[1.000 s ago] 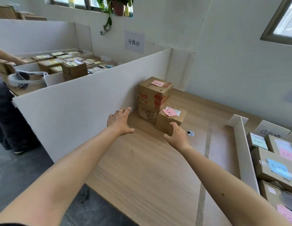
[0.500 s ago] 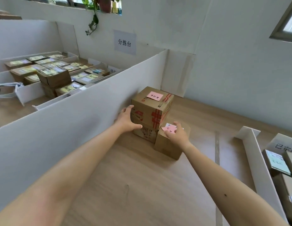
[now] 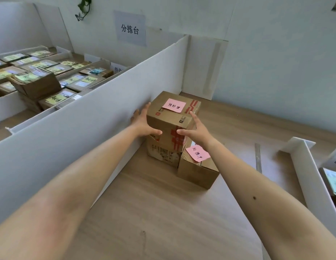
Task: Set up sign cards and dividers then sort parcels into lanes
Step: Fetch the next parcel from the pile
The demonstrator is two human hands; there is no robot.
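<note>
Two hands, left (image 3: 144,122) and right (image 3: 198,132), press with straight fingers on opposite sides of the upper parcel (image 3: 171,119), thumbs on its near face. The parcel is stacked on a lower parcel (image 3: 161,153), close against the tall divider (image 3: 88,128); bare table (image 3: 163,212) lies rightward. Its pink note (image 3: 173,105) reads 待处理. The wall sign (image 3: 130,29) reads 分拣台. A small parcel (image 3: 197,171) abuts the stack on the right.

Soft even daylight, faint shadows, wide-angle edge distortion
</note>
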